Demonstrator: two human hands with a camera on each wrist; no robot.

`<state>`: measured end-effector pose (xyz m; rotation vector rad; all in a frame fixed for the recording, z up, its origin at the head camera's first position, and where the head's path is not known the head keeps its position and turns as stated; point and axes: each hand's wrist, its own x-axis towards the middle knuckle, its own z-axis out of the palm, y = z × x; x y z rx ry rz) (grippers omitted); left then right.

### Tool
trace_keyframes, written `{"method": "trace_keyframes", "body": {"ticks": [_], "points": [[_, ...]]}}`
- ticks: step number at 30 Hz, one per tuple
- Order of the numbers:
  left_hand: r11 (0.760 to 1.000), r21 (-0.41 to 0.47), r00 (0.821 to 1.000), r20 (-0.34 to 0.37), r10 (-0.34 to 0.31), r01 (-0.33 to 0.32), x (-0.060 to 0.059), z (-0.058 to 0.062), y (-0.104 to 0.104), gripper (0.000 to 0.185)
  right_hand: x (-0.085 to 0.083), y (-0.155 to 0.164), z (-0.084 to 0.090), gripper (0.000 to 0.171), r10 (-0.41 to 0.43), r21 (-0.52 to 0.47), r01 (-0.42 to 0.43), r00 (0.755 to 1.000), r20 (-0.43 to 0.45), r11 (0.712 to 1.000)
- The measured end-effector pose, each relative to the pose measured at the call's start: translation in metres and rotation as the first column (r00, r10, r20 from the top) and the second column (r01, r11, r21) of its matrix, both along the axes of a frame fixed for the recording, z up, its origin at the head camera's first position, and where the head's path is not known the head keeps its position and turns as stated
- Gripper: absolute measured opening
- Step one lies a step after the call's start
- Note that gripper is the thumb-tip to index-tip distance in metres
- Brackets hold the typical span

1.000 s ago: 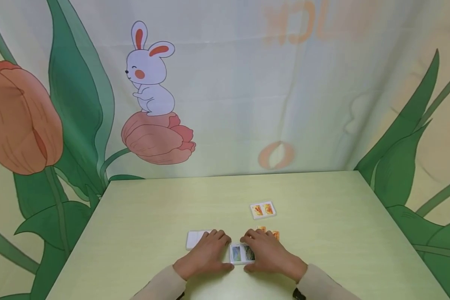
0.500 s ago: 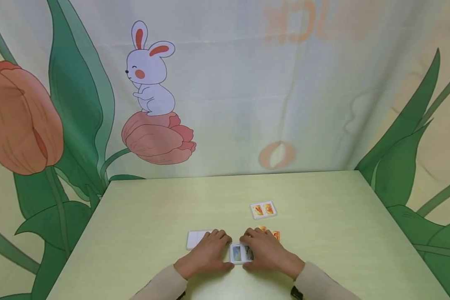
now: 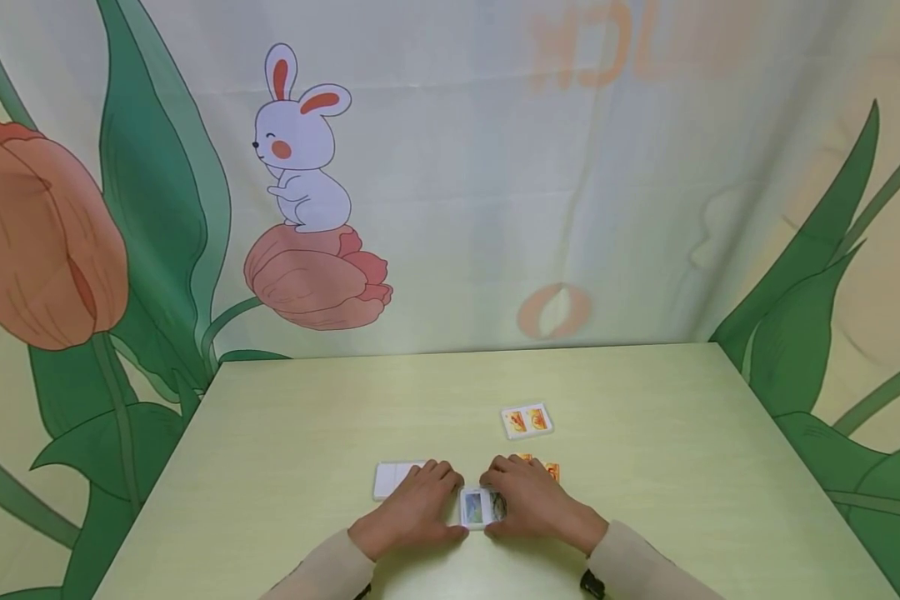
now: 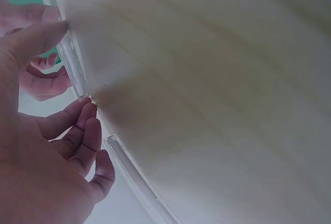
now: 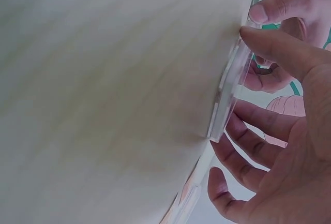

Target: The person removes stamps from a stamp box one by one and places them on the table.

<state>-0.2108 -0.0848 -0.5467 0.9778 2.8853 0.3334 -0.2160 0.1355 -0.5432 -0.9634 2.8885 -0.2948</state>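
Observation:
A small clear-edged picture tile (image 3: 480,507) lies flat on the pale green table (image 3: 307,417) between my two hands. My left hand (image 3: 412,507) holds its left end and my right hand (image 3: 534,502) covers its right end. In the left wrist view, the thumb and curled fingers (image 4: 77,125) pinch the tile's edge (image 4: 72,71). In the right wrist view, the thumb and fingers (image 5: 258,146) pinch the same tile (image 5: 230,89) on the tabletop.
A white tile (image 3: 392,479) lies just beyond my left hand. An orange picture tile (image 3: 527,420) sits farther back, and another orange tile (image 3: 549,469) peeks out past my right fingers. A printed curtain (image 3: 450,167) hangs behind the table's far edge.
My right hand has slid slightly left over the picture tile, so less of its face shows. The left hand and the other tiles have stayed put.

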Motion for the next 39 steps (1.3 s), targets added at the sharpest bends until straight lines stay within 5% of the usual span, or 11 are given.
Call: {"method": "trace_keyframes", "body": {"ticks": [39], "points": [[0.996,0.085,0.997,0.071,0.023,-0.029,-0.0007,-0.0059,-0.0035,0.059,-0.0061,0.0018,-0.0037,0.058,0.046,-0.013,-0.046,0.999,-0.01,0.999]]}}
